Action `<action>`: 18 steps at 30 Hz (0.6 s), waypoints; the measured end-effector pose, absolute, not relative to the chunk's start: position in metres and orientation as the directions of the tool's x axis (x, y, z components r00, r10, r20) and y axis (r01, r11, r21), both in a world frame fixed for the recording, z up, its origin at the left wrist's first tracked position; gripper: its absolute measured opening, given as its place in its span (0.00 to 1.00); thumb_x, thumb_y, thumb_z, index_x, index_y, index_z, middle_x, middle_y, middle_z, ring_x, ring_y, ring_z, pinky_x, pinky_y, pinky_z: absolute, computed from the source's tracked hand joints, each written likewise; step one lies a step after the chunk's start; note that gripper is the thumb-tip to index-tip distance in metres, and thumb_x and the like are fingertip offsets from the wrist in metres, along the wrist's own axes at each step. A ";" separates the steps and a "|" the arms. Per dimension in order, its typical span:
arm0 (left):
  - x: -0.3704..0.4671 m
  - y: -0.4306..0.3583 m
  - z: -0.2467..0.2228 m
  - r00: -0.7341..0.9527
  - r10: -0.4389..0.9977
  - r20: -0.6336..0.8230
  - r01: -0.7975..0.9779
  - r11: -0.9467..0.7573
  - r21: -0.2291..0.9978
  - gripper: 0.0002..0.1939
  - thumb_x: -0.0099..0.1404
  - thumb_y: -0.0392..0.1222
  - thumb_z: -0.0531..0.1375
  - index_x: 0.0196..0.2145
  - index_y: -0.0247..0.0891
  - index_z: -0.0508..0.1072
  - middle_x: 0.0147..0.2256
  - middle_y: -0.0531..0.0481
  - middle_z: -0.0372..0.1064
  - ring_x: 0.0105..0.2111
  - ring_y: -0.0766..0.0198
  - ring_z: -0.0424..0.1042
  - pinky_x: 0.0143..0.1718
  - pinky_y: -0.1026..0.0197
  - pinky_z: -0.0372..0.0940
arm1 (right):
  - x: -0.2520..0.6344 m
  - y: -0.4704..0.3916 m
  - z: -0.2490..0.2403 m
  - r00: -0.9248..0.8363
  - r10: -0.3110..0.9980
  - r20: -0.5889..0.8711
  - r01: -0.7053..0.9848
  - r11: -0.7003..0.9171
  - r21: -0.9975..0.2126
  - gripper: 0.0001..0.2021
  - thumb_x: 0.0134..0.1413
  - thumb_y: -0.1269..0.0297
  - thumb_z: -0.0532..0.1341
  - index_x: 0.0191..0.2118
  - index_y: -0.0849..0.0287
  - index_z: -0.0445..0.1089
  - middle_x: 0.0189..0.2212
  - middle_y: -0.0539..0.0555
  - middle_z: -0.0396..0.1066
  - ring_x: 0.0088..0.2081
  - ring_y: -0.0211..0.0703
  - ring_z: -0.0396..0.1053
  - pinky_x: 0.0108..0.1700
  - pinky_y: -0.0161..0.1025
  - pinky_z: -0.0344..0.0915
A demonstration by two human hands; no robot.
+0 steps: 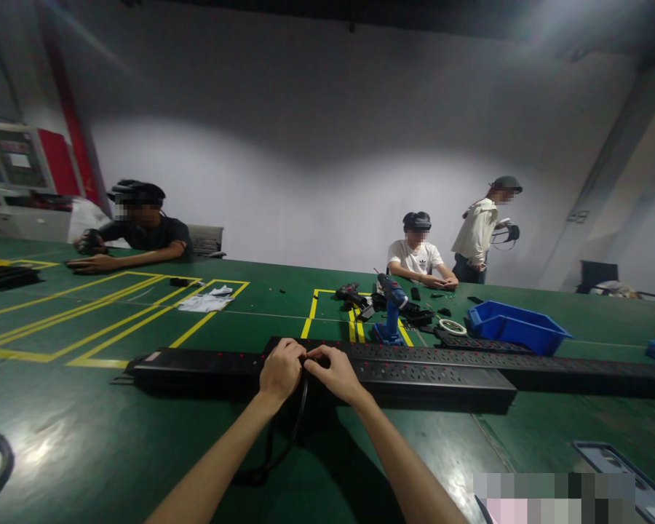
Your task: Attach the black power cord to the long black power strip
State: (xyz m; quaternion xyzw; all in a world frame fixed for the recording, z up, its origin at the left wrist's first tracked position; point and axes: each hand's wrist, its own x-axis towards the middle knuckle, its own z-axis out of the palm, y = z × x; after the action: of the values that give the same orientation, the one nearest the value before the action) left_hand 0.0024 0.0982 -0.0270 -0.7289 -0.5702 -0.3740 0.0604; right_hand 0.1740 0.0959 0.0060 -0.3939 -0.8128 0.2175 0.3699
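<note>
Both of my hands meet over a long black power strip (426, 376) that lies across the green table. My left hand (282, 370) is closed, its fingers pinched around a black cable (304, 407). From the right, my right hand (332, 372) pinches the same cable close to the left fingertips. The cable hangs down in front of the strip and curves to the left on the table. What exactly lies between the fingertips is small and partly hidden. Behind the near strip runs a second long black power strip (584, 370), reaching to the right.
Past the strips stand a blue cordless drill (391, 306) and a blue bin (516, 327), with black parts and a tape roll (452, 327) nearby. White gloves (204, 300) lie within yellow tape lines. A phone (627, 473) rests front right. Several people are across the table.
</note>
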 end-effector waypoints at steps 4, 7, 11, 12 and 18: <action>0.003 0.098 -0.027 0.085 0.776 0.624 0.873 -0.360 0.328 0.15 0.60 0.30 0.51 0.35 0.40 0.76 0.39 0.46 0.71 0.44 0.59 0.68 0.45 0.58 0.65 | 0.174 0.096 0.004 -0.410 0.800 0.437 0.475 0.597 -0.646 0.11 0.57 0.57 0.60 0.43 0.54 0.74 0.40 0.51 0.75 0.42 0.42 0.71 0.46 0.37 0.64; 0.002 0.098 -0.027 0.093 0.768 0.634 0.871 -0.370 0.322 0.15 0.60 0.29 0.51 0.35 0.40 0.77 0.38 0.45 0.71 0.44 0.58 0.67 0.45 0.57 0.65 | 0.174 0.098 0.002 -0.412 0.798 0.440 0.473 0.600 -0.645 0.11 0.57 0.57 0.60 0.43 0.53 0.74 0.40 0.51 0.75 0.42 0.42 0.71 0.46 0.38 0.63; 0.002 0.099 -0.028 0.093 0.773 0.628 0.873 -0.366 0.322 0.16 0.60 0.29 0.51 0.36 0.41 0.77 0.38 0.46 0.72 0.45 0.58 0.67 0.46 0.57 0.65 | 0.174 0.099 0.000 -0.416 0.791 0.449 0.461 0.609 -0.646 0.11 0.57 0.58 0.61 0.43 0.53 0.75 0.40 0.51 0.75 0.42 0.43 0.71 0.47 0.39 0.63; 0.003 0.099 -0.028 0.094 0.774 0.627 0.875 -0.364 0.319 0.16 0.60 0.29 0.51 0.36 0.41 0.77 0.38 0.46 0.72 0.45 0.58 0.67 0.46 0.57 0.65 | 0.174 0.099 0.001 -0.418 0.790 0.449 0.458 0.610 -0.647 0.11 0.56 0.59 0.60 0.43 0.53 0.74 0.40 0.51 0.75 0.42 0.43 0.71 0.47 0.39 0.63; 0.004 0.098 -0.027 0.089 0.764 0.639 0.881 -0.360 0.308 0.18 0.60 0.28 0.49 0.36 0.40 0.77 0.39 0.46 0.73 0.45 0.58 0.67 0.46 0.57 0.66 | 0.183 0.096 0.008 -0.494 0.768 0.408 0.502 0.635 -0.587 0.18 0.47 0.68 0.63 0.47 0.51 0.72 0.43 0.49 0.74 0.44 0.45 0.69 0.48 0.39 0.62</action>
State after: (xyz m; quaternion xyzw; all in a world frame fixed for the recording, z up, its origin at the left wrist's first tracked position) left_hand 0.0036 0.0985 -0.0272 -0.7339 -0.5604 -0.3760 0.0775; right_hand 0.1828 0.0964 0.0076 -0.3775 -0.8408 0.1997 0.3325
